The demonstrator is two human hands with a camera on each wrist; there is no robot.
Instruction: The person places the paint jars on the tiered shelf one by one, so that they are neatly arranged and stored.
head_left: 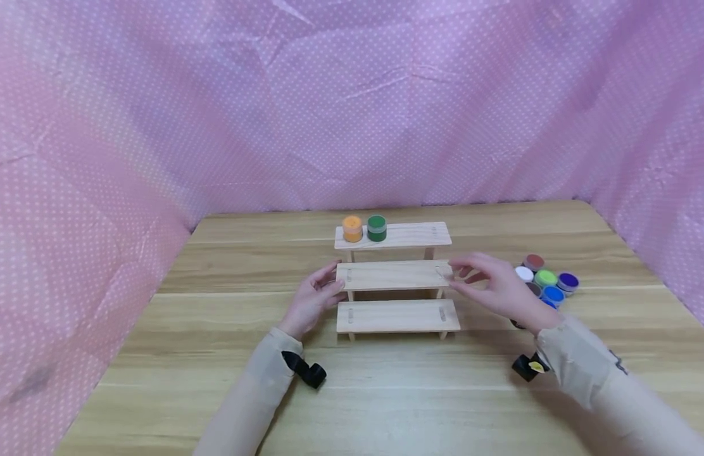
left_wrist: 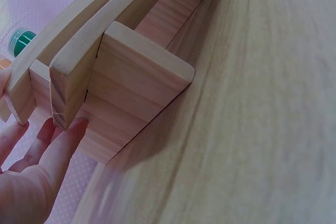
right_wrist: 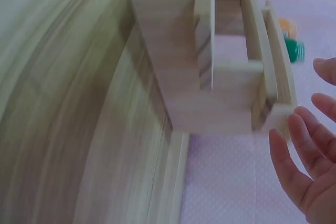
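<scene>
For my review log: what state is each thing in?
Wooden stand: upright, three tiers
Orange jar: upright, seemingly closed, on top tier
Green jar: upright, seemingly closed, beside it
Other jars: grouped on table, partly hidden
Left hand: touching stand's left end
Right hand: at its right end, contact unclear

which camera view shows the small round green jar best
The head view: the small round green jar stands unobstructed on the top tier of the pale wooden stand, beside a round orange jar. The left wrist view shows it partly hidden behind the stand; the right wrist, blurred and partly hidden.
</scene>
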